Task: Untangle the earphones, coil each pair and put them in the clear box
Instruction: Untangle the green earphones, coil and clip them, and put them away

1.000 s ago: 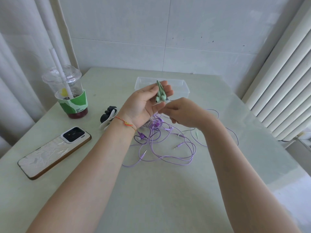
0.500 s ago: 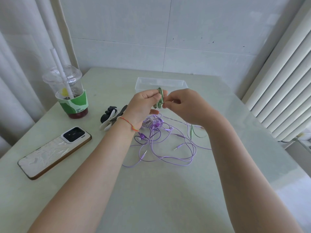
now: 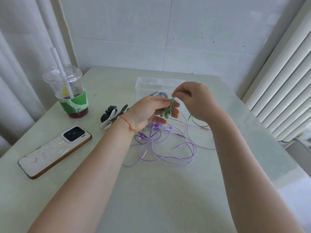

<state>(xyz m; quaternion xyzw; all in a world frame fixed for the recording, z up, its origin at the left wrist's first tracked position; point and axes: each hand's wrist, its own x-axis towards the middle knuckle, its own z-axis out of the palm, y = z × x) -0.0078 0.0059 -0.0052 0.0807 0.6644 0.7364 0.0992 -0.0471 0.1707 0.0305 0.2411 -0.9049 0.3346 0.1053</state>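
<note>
L hand grips the green buds as a winding core, R hand pinches their cord to wrap it, just near of box; purple tangle waits below.

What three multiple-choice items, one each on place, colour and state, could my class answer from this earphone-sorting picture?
1. Where is the phone? A) left of the purple earphones B) inside the clear box C) right of them
2. What colour are the held earphones? A) purple B) green C) white
3. What is the right hand doing? A) lying flat B) pinching the green cord C) holding the cup

Key: A, it lies face down at the table's left; B, the left hand holds green buds; B, fingertips meet above the bundle.
</note>
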